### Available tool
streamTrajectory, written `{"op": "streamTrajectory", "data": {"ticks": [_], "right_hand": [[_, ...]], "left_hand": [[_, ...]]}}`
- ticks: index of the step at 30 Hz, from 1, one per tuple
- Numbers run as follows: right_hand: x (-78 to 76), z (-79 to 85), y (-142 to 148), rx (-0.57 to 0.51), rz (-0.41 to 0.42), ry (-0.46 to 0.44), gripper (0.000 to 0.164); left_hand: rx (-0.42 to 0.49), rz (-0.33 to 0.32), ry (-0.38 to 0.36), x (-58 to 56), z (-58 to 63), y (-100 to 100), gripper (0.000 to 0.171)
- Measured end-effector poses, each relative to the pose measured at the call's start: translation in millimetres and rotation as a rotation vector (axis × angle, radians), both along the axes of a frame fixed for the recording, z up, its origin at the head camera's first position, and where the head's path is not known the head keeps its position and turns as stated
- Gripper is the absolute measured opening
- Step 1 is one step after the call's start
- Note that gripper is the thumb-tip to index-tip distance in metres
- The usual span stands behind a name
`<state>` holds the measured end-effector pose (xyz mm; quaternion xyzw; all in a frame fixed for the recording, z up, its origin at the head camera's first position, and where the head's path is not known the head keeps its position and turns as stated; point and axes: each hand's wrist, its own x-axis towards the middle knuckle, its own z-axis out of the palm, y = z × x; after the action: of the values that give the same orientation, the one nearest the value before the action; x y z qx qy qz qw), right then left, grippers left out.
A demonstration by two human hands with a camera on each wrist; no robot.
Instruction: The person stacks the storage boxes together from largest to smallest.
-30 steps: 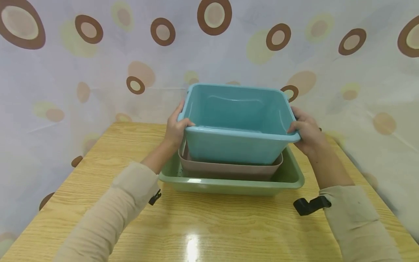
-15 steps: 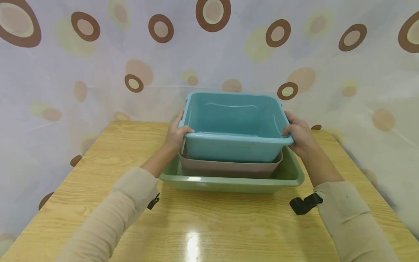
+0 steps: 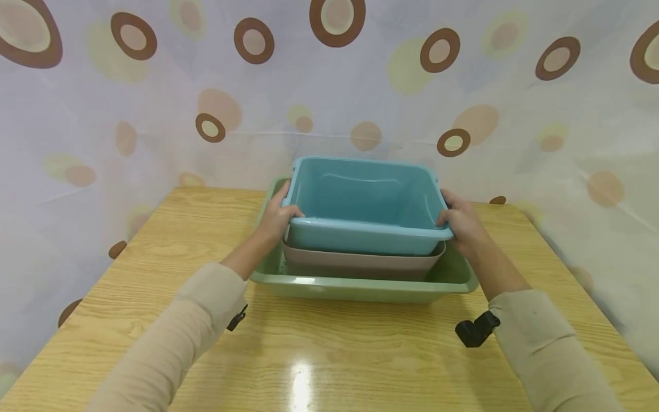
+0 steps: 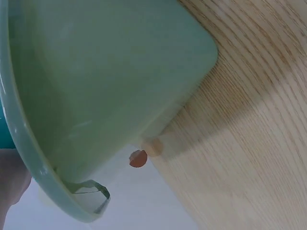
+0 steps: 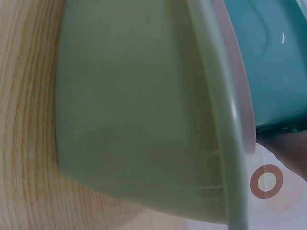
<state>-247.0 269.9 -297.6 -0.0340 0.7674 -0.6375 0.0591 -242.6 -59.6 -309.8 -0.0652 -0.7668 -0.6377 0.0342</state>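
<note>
A light blue plastic basin (image 3: 365, 237) sits partly down inside a pinkish-brown basin (image 3: 360, 266), which stands in a larger green basin (image 3: 360, 292). My left hand (image 3: 275, 217) grips the blue basin's left rim, thumb over the front left corner. At the right rim my right hand (image 3: 460, 220) holds on, its thumb over the edge. The left wrist view is mostly filled by the green basin's outer side (image 4: 110, 72), with part of the hand (image 4: 13, 179) at the left edge. The right wrist view has the blue wall (image 5: 273, 62) beyond the pinkish-brown rim (image 5: 242, 96).
The stack stands toward the back of a wooden table (image 3: 329, 355). A patterned cloth (image 3: 170, 86) hangs behind and along both sides. Black straps, one on each sleeve, hang near the wrists, such as the right strap (image 3: 476, 331).
The blue basin has come down deeper into the pinkish-brown one, both hands lowering with it. Its right side has shifted slightly left. The two outer basins stay in place.
</note>
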Motion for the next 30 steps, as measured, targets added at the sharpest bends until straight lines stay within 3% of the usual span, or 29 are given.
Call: {"op": "streamTrajectory", "data": {"ticks": [15,30], "right_hand": [[-1.8,-5.0,-3.8,-0.009,0.004,-0.007,0.080],[-4.1,-7.8,-6.0,0.005,-0.012,-0.022,0.082]], "left_hand": [[-0.049,-0.023,-0.064,-2.8,-7.2,-3.9,0.088],[-0.070,-0.026,-0.066,-5.6,-7.2,-6.1,0.087]]}}
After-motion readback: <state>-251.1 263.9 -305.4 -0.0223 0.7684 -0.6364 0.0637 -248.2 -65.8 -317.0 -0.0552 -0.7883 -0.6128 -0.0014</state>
